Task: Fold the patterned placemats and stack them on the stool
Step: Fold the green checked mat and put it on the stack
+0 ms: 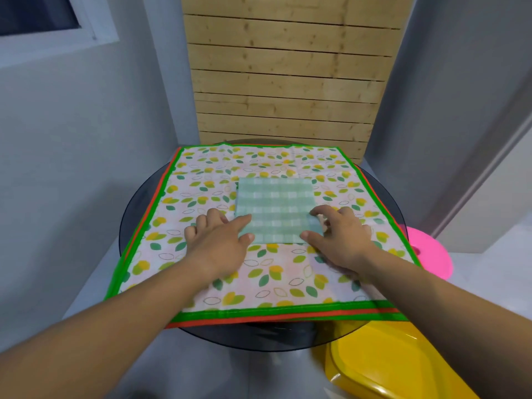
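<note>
A small folded green-checked placemat point(273, 203) lies in the middle of a large leaf-patterned placemat point(259, 272) with a green border. An orange-edged mat peeks out beneath that one. My left hand point(218, 240) is at the checked mat's near left corner, its index finger and thumb lying on the corner. At the near right corner, my right hand point(339, 234) has its fingertips on the mat's edge, and that corner is lifted slightly. The mats rest on a round dark glass table point(138, 203).
A yellow plastic stool point(374, 367) stands at the near right, under the table's edge. A pink round stool point(431, 254) sits at the right. A wooden slat panel point(288, 82) rises behind the table, with grey walls on both sides.
</note>
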Available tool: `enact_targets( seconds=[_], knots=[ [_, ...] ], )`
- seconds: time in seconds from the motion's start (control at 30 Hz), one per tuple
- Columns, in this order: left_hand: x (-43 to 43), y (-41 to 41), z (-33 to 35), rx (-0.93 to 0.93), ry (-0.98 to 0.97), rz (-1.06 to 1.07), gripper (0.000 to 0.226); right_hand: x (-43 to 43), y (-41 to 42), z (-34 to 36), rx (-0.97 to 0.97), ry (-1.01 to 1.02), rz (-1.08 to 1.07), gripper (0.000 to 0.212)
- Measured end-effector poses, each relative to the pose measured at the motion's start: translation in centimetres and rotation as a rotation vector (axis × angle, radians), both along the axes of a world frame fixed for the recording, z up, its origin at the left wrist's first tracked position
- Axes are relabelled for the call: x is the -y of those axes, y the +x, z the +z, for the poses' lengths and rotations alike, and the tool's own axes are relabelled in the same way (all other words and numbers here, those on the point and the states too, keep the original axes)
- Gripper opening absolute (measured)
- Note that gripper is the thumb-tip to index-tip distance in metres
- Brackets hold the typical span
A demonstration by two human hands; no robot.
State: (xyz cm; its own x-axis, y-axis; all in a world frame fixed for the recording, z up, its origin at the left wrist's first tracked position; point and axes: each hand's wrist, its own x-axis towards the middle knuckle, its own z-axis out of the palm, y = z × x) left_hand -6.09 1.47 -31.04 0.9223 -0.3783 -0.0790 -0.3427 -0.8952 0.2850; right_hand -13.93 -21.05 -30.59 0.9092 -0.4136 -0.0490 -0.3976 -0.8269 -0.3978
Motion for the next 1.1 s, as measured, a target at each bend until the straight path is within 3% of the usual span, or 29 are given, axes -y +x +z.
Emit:
enact_targets(
  seconds=[0.13, 0.37, 0.5, 0.6, 0.67, 0.8, 1.1],
  knots=[
    [-0.3, 0.1, 0.1, -0.025, -0.009, -0.007, 0.046, 1.0, -0.3, 0.7, -0.035, 0.086, 0.066, 0.043],
    [-0.8, 0.8, 1.6, -0.111, -0.022, -0.074, 0.049, 2.1, 0.4, 1.4, -0.052, 0.443, 0.105, 0.039],
    [0.0, 2.1, 3.9, -0.19, -0.37, 0.012, 0.046, 1.9, 1.4, 2.7, 0.117, 0.527, -0.067, 0.034],
    [0.9, 3.1, 5.2, -0.222, -0.474, 0.151, 0.04, 2.1, 2.5, 3.4, 0.182, 0.491, -0.129, 0.036],
    [1.4, 3.5, 5.5, -0.26, -0.535, 0.207, 0.024, 2.0, 3.1, 3.6, 0.176, 0.552, -0.171, 0.035],
    [2.0, 3.7, 5.6, -0.426, -0.702, 0.278, 0.016, 1.7, 3.9, 3.9, 0.093, 0.787, -0.255, 0.032],
    [2.4, 4.4, 4.5, -0.42, -0.764, 0.321, 0.011, 1.7, 3.3, 3.2, 0.169, 0.873, -0.182, 0.042]
  ],
)
